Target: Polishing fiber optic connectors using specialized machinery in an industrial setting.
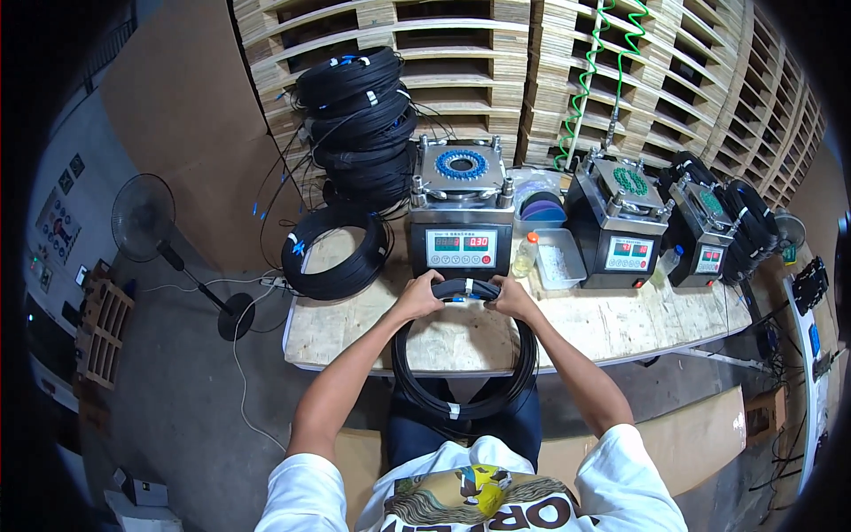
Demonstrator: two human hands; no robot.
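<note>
A coil of black cable (407, 377) hangs over the table's front edge, its lower part above my lap. My left hand (420, 296) grips the coil's top left, and my right hand (511, 299) grips its top right, with fingers closed round it. Between the hands, a white band (469, 287) wraps the cable, with small blue connectors (458, 300) just below it. Another white band (454, 411) circles the bottom of the coil. Directly beyond my hands stands a polishing-type machine (460, 216) with a ring of blue pieces on top and a lit red display.
Left on the wooden table (332, 341) lies another cable coil (341, 282), before a tall stack of coils (359, 133). Rightward are an orange-capped bottle (525, 257), a plastic tub (558, 259) and two similar machines (618, 226). A standing fan (144, 217) is at far left; pallets (461, 66) rise behind.
</note>
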